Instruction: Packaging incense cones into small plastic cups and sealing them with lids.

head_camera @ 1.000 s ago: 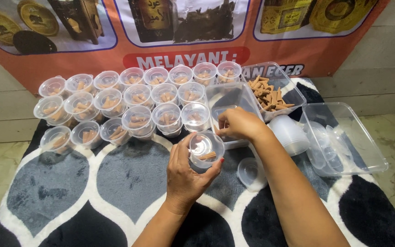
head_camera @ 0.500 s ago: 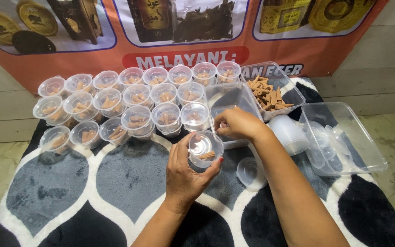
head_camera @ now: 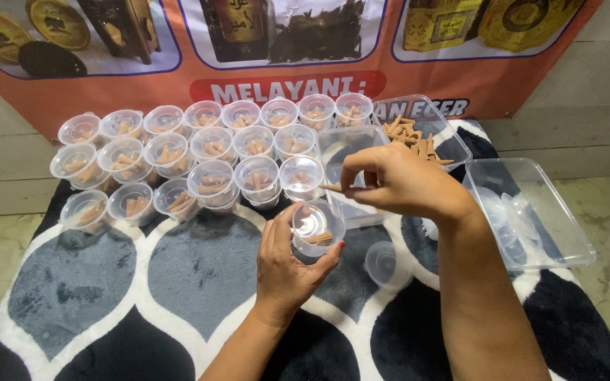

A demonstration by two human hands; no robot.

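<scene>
My left hand (head_camera: 287,268) holds a small clear plastic cup (head_camera: 317,227), tilted toward me, with a brown cone-shaped piece or two inside. Just above the cup, my right hand (head_camera: 400,183) pinches a brown cone piece (head_camera: 332,188) between its fingertips. Behind it stands a clear rectangular tub (head_camera: 347,144), and farther back a tub of several loose brown cones (head_camera: 414,135). Several filled clear cups (head_camera: 210,148) stand in rows at the back left.
A clear round lid (head_camera: 386,264) lies on the black, grey and white patterned rug (head_camera: 178,282). A clear tub with lids and cups (head_camera: 531,212) sits at the right. An orange banner (head_camera: 284,49) hangs on the wall behind.
My right hand has lifted a little from the tub and come over the held cup with a brown cone in its fingers. The left hand keeps the cup in place.
</scene>
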